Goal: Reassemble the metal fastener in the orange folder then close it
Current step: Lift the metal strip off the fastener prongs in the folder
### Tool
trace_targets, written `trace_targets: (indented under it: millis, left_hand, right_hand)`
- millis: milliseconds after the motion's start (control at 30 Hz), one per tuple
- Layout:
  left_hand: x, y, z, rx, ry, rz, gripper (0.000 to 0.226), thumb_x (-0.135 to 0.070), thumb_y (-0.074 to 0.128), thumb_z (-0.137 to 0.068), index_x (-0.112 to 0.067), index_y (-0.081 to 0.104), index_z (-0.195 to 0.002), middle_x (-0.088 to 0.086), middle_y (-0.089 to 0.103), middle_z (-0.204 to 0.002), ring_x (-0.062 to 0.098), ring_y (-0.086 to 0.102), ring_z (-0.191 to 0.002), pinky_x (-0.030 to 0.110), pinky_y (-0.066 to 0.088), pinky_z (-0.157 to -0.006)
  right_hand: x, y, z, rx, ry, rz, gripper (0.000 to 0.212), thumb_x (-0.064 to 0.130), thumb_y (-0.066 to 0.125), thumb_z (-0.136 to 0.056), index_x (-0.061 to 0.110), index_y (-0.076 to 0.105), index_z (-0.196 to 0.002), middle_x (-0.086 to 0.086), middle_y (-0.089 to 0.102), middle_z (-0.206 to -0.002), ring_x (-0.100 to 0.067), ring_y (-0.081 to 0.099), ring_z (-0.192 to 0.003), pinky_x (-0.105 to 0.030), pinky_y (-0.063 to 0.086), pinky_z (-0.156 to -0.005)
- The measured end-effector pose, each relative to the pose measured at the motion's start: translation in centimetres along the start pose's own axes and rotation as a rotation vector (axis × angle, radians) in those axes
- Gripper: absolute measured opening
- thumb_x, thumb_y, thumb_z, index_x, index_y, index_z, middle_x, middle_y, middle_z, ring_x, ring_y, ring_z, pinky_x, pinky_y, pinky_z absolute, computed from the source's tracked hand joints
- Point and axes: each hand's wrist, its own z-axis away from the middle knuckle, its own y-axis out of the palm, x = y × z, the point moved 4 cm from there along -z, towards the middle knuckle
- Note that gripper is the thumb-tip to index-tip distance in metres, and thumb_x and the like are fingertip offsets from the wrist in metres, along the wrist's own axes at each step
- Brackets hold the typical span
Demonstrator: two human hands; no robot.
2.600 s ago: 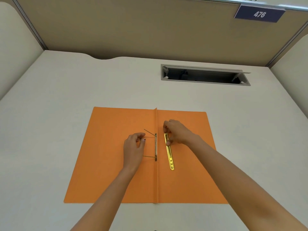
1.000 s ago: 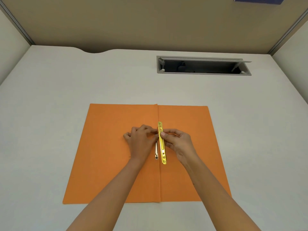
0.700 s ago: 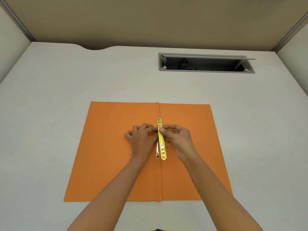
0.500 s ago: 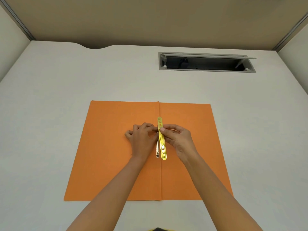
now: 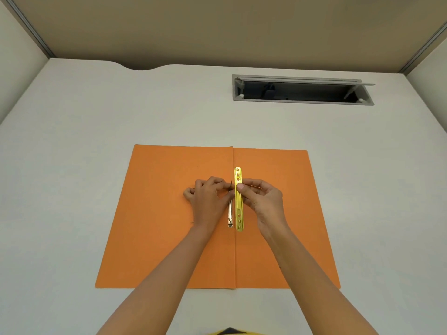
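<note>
Pale table [image 5: 96, 131] between cubicle walls, cable slot [image 5: 300, 89] at 1 o'clock. Orange folder [image 5: 157, 213] lying open and flat at centre. Gold fastener bar [image 5: 238, 206] along the crease, just right of silver base strip [image 5: 230, 212]. Right hand [image 5: 262, 199] grip clamped on the bar's upper half. Left hand [image 5: 208, 201] grip pinched together on thin dark prong [image 5: 231, 184] at 9 o'clock of the bar.

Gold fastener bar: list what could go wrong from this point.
1. The right hand pinches the gold bar at one spot only, so it could tilt off the silver base strip.
2. The left hand covers the thin prong; threading a hole may miss.
3. The orange folder lies loose and could slide.
</note>
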Motion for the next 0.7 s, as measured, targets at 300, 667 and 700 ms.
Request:
trace_targets:
  millis: [300,667,700]
  left_hand:
    - [0.0,0.1,0.1,-0.010,-0.007,-0.018,0.011,-0.041,0.064,-0.080,-0.034,0.072,-0.084,-0.020,0.065,-0.097,0.012,0.043,-0.092,0.038,0.021,-0.078]
    - [0.1,0.2,0.0,-0.017,-0.006,-0.043,0.011,-0.039,0.065,-0.079,-0.032,0.073,-0.084,-0.019,0.067,-0.097,0.015,0.046,-0.092,0.038,0.021,-0.076]
    - [0.0,0.2,0.0,-0.019,-0.005,-0.043,0.012,-0.040,0.064,-0.079,-0.032,0.073,-0.084,-0.019,0.067,-0.097,0.015,0.046,-0.092,0.038,0.021,-0.076]
  right_hand:
    - [-0.6,0.6,-0.4,0.040,0.027,0.076,0.022,0.003,0.078,-0.075,-0.002,0.071,-0.096,-0.020,0.073,-0.091,-0.025,0.069,-0.083,-0.036,0.059,-0.080]
    - [-1.0,0.9,-0.9,0.006,0.049,0.059,0.019,0.001,0.078,-0.075,0.000,0.070,-0.092,-0.023,0.072,-0.094,-0.031,0.071,-0.086,-0.039,0.059,-0.081]
    - [-1.2,0.9,-1.0,0.006,0.057,0.065,0.019,0.001,0.078,-0.075,-0.001,0.070,-0.092,-0.023,0.072,-0.093,-0.030,0.070,-0.085,-0.039,0.059,-0.080]
